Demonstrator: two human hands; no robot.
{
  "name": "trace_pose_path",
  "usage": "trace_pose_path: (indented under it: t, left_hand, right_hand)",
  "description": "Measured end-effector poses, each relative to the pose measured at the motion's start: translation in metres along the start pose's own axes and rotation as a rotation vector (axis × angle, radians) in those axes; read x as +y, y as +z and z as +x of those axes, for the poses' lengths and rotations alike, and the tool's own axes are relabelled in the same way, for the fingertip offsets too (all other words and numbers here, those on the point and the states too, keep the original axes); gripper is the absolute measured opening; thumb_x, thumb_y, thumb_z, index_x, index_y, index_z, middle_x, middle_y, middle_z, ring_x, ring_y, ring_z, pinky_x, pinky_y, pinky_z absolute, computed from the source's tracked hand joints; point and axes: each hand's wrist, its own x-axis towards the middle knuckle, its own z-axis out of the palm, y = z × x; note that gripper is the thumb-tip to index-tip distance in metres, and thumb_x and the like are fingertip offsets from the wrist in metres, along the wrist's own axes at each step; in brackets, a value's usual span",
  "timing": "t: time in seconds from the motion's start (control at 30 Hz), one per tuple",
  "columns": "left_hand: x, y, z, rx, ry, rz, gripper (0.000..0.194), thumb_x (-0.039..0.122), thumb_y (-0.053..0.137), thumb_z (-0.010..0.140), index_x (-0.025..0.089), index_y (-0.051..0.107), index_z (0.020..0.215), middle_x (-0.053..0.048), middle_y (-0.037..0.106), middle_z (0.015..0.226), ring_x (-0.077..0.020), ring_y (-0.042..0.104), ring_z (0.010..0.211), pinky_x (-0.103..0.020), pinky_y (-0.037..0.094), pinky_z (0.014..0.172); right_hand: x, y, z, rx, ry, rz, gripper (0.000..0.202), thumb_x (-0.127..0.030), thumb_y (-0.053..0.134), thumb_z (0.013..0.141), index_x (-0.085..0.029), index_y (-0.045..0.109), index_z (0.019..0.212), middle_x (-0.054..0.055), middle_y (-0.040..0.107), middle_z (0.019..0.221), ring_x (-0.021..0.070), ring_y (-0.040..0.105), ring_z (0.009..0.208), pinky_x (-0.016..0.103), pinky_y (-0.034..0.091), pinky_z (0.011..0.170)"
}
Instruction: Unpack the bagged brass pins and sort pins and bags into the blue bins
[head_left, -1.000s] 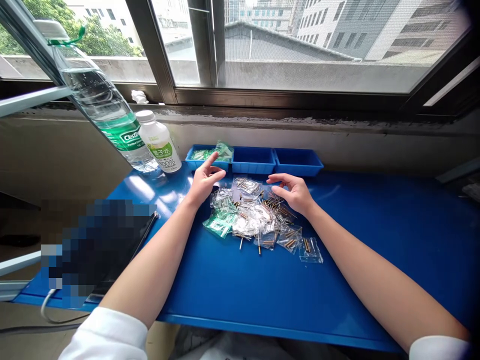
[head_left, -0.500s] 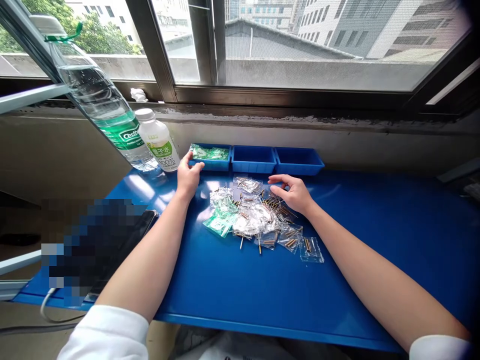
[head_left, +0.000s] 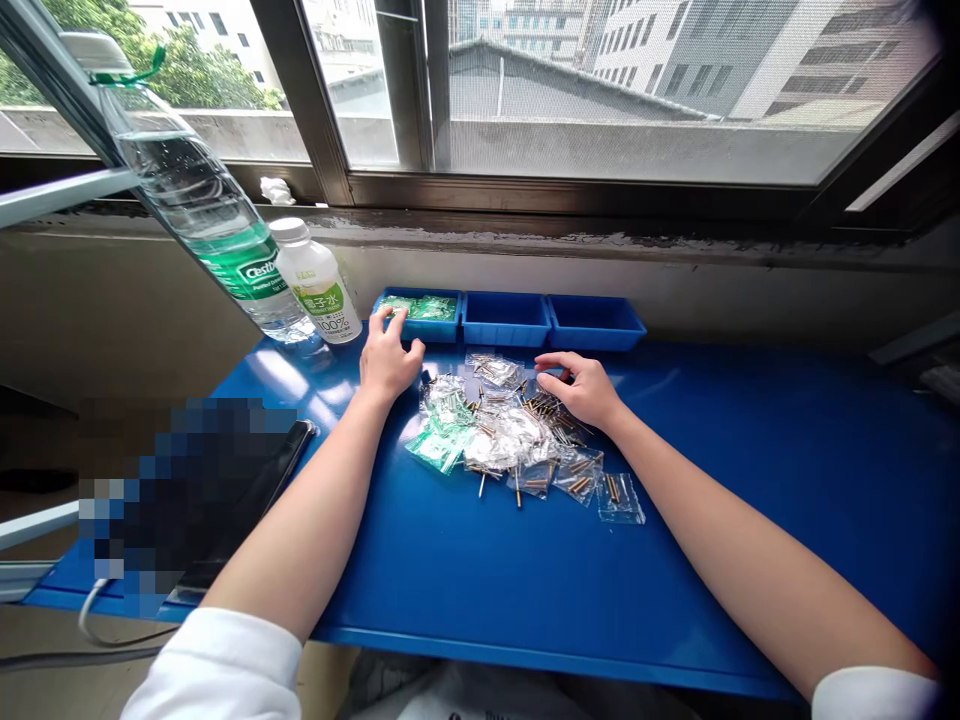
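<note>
The left hand (head_left: pixel 388 362) reached to the front edge of the left blue tray (head_left: pixel 435 329), its fingers spread over the near rim and its thumb held out to the side; its grip was released, with nothing seen between the fingers. Green packets (head_left: pixel 433 306) lay inside that tray, which stood in a row with the middle blue tray (head_left: pixel 507 335) and the right blue tray (head_left: pixel 600 341) at the back of the blue tabletop (head_left: pixel 510 575). The right hand (head_left: pixel 589 388) hung loosely curled at the right-hand side of the pile of clear bags (head_left: pixel 510 435), its grip also slack, thumb and forefinger apart; whether it touched the bags could not be told. The pile lay in front of the trays, between the two hands, with thin metal rods in it and a few jutting out at the near side. Green bags (head_left: pixel 439 448) lay at its left, and a small clear bag (head_left: pixel 621 499) at its near right corner. A white bottle (head_left: pixel 324 290) and a large water bottle (head_left: pixel 225 230) stood left of the trays.
</note>
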Motion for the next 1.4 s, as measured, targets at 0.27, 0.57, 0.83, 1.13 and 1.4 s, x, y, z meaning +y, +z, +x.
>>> trace_pose_path:
  t: [0.27,0.57,0.83,1.13,1.4]
  left_hand:
    - [-0.002,0.002,0.0,-0.034,-0.013,0.001,0.058,0.03,0.061,0.072,0.017,0.056,0.129,-0.013,0.044,0.139,-0.0276,0.063,0.1,-0.04,0.05,0.092]
    - [0.011,-0.002,-0.005,-0.062,0.144,-0.122,0.033,0.028,0.057,0.076,0.015,0.064,0.106,-0.008,0.059,0.11,-0.0166,0.059,0.078,-0.032,0.049,0.08]
    - [0.014,-0.004,-0.009,-0.535,0.312,-0.085,0.024,0.029,0.054,0.071,0.018,0.069,0.086,-0.005,0.063,0.091,-0.0197,0.058,0.081,-0.031,0.045,0.073]
    - [0.008,-0.012,-0.002,-0.605,0.242,0.019,0.016,0.032,0.053,0.069,0.018,0.06,0.064,-0.004,0.056,0.079,-0.0199,0.054,0.075,-0.033,0.04,0.068]
    - [0.008,-0.016,-0.003,-0.615,0.111,-0.249,0.022,0.037,0.058,0.069,0.016,0.064,0.065,-0.003,0.06,0.08,-0.016,0.054,0.071,-0.029,0.041,0.066]
  right_hand:
    - [0.002,0.0,-0.001,-0.01,-0.004,-0.015,0.029,-0.035,0.062,0.079,-0.02,0.071,0.102,0.007,0.073,0.097,0.0222,0.066,0.083,0.034,0.05,0.067]
    - [0.003,0.003,0.0,-0.011,-0.03,-0.042,0.028,-0.034,0.061,0.079,-0.02,0.071,0.101,0.007,0.072,0.097,0.0225,0.066,0.086,0.035,0.051,0.07]
    - [0.006,0.003,0.0,-0.016,-0.049,-0.071,0.026,-0.032,0.062,0.079,-0.02,0.071,0.101,0.007,0.072,0.096,0.0223,0.066,0.089,0.036,0.052,0.08]
    - [0.007,0.004,0.0,-0.022,-0.055,-0.092,0.026,-0.03,0.062,0.079,-0.019,0.071,0.101,0.007,0.072,0.096,0.0222,0.066,0.09,0.036,0.052,0.08]
    - [0.006,0.004,-0.001,-0.024,-0.06,-0.108,0.026,-0.031,0.062,0.079,-0.02,0.071,0.1,0.007,0.072,0.095,0.0227,0.067,0.089,0.036,0.053,0.08]
